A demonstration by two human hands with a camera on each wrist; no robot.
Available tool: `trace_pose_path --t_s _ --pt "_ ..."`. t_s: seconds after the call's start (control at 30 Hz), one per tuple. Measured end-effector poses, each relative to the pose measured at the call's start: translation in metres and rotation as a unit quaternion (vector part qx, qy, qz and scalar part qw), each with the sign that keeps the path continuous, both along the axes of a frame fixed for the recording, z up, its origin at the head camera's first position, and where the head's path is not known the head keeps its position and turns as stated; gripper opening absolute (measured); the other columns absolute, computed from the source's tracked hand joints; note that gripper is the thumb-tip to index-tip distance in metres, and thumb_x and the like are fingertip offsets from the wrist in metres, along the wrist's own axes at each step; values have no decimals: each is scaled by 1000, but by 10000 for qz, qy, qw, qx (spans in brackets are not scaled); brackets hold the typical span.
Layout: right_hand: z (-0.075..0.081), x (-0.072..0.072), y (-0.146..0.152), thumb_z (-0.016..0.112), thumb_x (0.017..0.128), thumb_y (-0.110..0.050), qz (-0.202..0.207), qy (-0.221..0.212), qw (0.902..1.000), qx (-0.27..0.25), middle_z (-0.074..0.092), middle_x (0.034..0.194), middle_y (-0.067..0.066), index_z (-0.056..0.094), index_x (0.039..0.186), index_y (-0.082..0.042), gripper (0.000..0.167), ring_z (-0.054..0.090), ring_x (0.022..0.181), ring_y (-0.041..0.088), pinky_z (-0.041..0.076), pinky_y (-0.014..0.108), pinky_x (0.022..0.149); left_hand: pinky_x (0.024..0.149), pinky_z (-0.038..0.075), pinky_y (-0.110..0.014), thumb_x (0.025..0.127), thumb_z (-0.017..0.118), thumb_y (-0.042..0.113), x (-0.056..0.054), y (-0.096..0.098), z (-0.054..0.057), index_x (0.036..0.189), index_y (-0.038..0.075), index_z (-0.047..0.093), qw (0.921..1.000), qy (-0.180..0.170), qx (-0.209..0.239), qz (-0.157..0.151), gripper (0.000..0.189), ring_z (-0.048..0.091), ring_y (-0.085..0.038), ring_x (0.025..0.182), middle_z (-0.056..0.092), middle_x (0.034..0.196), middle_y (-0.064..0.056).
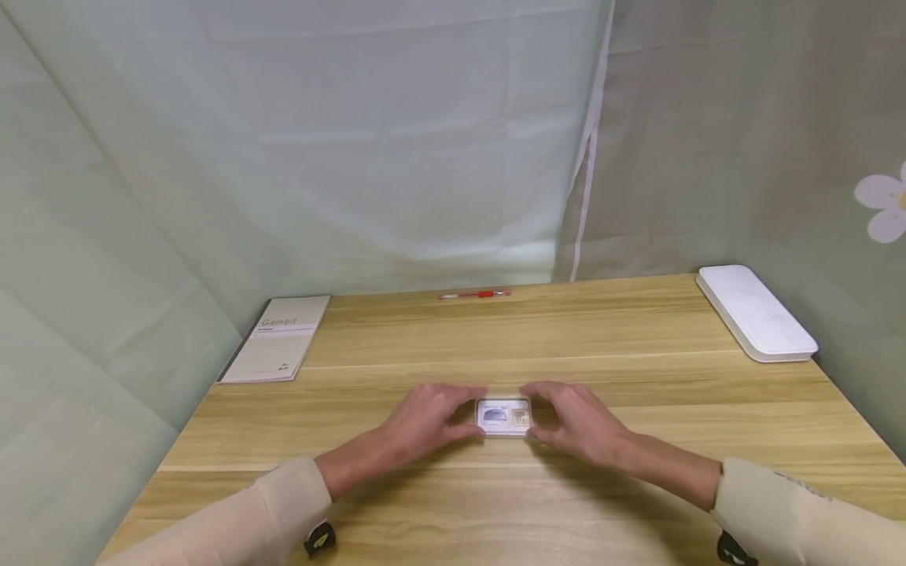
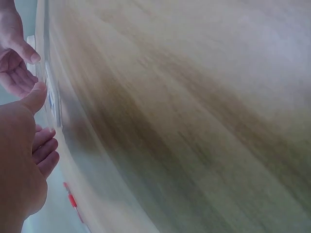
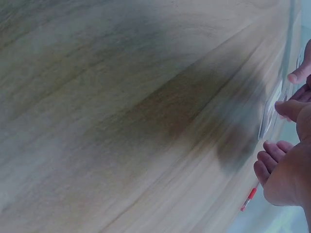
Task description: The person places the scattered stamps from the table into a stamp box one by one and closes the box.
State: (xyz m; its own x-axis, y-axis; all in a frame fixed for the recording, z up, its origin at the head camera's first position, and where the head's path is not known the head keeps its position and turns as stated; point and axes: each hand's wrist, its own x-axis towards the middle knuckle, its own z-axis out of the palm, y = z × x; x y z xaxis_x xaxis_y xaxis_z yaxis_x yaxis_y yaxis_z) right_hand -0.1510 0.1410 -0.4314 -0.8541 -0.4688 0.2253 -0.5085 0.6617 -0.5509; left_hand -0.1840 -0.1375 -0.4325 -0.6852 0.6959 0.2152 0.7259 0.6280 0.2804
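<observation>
A small flat clear-rimmed case (image 1: 504, 431) with two stamp-like pictures under its cover lies on the wooden table in front of the person. My left hand (image 1: 429, 420) stands at its left end, thumb by the near corner and forefinger by the far one. At the other end my right hand (image 1: 582, 422) mirrors it, thumb and forefinger spread about the right corners. Both wrist views show the fingers loosely bent, with a wide gap to the thumb. There the case (image 2: 56, 104) appears edge-on beside the left thumb tip.
Toward the back edge of the table (image 1: 510, 338) lies a red-and-clear pen (image 1: 474, 295). A notepad (image 1: 283, 346) marked "Gambit" is at the back left, and a white rounded box (image 1: 757, 314) at the back right. Curtains (image 1: 425, 157) hang behind the table.
</observation>
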Motion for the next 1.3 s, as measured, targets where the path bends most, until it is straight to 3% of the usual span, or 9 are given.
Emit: trace_pose_path --t_s 1.3 --pt "-6 4 -2 92 81 -6 -41 -89 9999 47 71 132 20 68 131 3 56 67 124 38 57 53 103 97 61 -38 90 84 47 0 1 -4 140 10 69 9998 104 -194 -38 64 72 -22 118 73 134 -6"
